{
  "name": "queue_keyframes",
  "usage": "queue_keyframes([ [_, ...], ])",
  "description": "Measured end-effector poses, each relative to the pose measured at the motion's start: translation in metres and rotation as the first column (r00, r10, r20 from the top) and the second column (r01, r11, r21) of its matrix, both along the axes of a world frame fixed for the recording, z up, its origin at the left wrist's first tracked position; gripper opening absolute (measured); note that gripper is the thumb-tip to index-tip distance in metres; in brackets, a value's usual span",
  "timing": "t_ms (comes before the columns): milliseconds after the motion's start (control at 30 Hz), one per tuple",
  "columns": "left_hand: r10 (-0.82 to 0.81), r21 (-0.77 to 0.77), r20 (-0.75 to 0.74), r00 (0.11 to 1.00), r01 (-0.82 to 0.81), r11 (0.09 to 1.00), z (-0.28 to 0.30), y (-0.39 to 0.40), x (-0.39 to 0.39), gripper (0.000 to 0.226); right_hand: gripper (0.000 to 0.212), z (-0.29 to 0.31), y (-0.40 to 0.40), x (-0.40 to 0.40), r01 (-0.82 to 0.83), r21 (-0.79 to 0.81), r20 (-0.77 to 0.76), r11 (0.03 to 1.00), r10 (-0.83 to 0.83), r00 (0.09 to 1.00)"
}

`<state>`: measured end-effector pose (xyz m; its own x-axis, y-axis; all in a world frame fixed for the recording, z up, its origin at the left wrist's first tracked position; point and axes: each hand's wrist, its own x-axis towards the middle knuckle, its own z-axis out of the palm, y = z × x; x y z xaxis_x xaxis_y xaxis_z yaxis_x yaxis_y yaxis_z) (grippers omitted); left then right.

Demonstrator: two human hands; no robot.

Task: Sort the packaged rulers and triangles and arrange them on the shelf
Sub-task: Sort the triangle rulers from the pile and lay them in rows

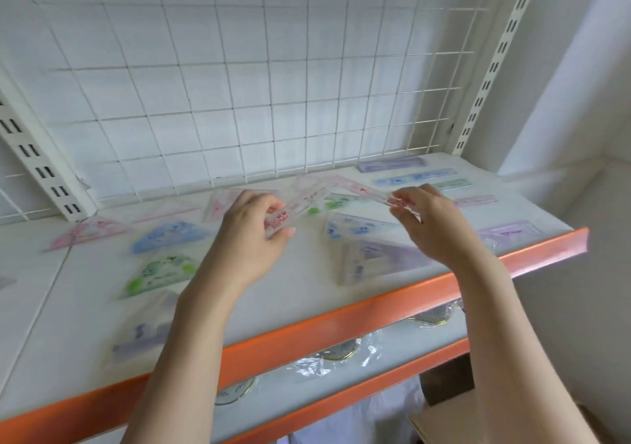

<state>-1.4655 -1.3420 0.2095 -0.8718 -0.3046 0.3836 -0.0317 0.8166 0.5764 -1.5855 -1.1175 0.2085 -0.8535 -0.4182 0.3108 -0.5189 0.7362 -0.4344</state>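
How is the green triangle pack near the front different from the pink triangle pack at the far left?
The green triangle pack has green print and lies nearer the orange front edge; the pink triangle pack has pink print and lies farther back, nearer the wire grid. Both are clear-wrapped and flat on the shelf, untouched.

A pink packaged triangle (327, 192) was held above the shelf (307, 293); pink, blue, green and purple triangles and rulers lay flat across it.
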Motion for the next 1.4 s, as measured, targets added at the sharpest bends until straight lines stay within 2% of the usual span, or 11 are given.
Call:
queue_keyframes([
  [233, -0.112, 0.001, 0.004, 0.994, 0.112, 0.994, 0.002, 0.059, -0.042, 0.037, 0.034, -0.004, 0.061, -0.04, -0.002, 0.147, 0.041, 0.989, -0.004, 0.999],
  [400, -0.107, -0.018, -0.055, 0.993, 0.107, 0.994, 0.006, 0.078, -0.058, 0.034, 0.033, -0.002, 0.085, -0.064, -0.022, 0.176, 0.034, 0.984, 0.016, 0.999],
  [600, -0.091, -0.018, -0.05, 0.995, 0.09, 0.996, 0.005, 0.091, -0.071, 0.035, 0.027, -0.003, 0.098, -0.088, -0.076, 0.237, 0.011, 0.969, 0.076, 0.997],
  [867, -0.062, -0.058, 0.01, 0.998, 0.063, 0.996, 0.003, 0.102, -0.086, 0.034, 0.026, -0.01, 0.107, -0.107, -0.189, 0.187, -0.001, 0.964, 0.192, 0.981],
  [1167, -0.071, -0.067, 0.054, 0.996, 0.074, 0.995, 0.001, 0.114, -0.101, 0.033, 0.028, -0.017, 0.122, -0.124, -0.204, 0.178, -0.005, 0.963, 0.209, 0.978],
  [1400, -0.08, -0.095, 0.088, 0.993, 0.088, 0.992, 0.001, 0.119, -0.112, 0.034, 0.03, -0.025, 0.127, -0.132, -0.225, 0.177, 0.06, 0.958, 0.218, 0.974],
])
